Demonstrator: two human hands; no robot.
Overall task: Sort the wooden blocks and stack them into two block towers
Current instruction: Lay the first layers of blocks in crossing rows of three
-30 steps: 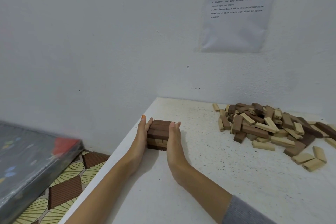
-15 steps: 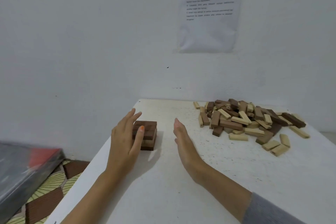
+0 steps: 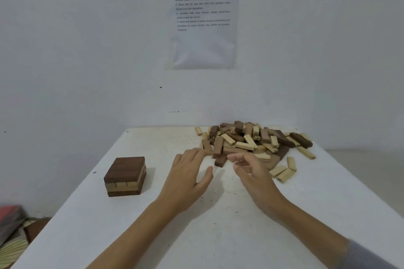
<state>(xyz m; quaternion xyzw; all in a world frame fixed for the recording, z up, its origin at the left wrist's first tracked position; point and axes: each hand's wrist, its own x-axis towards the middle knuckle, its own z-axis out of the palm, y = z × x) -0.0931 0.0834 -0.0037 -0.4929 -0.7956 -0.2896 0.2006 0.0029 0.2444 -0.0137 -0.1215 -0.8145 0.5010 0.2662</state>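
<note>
Your left hand (image 3: 188,172) is spread and holds nothing, fingertips at the near-left fringe of the loose block pile (image 3: 251,140); can't tell if they touch. Right hand (image 3: 251,172) is loosely curled just beside it, nothing gripped. The pile sits by the tabletop's (image 3: 218,236) far edge, right of centre. The short stack (image 3: 125,176), dark layer on top, stands near the left edge, well apart from both hands.

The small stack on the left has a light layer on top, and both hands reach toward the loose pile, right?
Not quite. The head view shows the stack topped by a dark layer, light beneath. The left hand and right hand do reach toward the loose pile.
</note>
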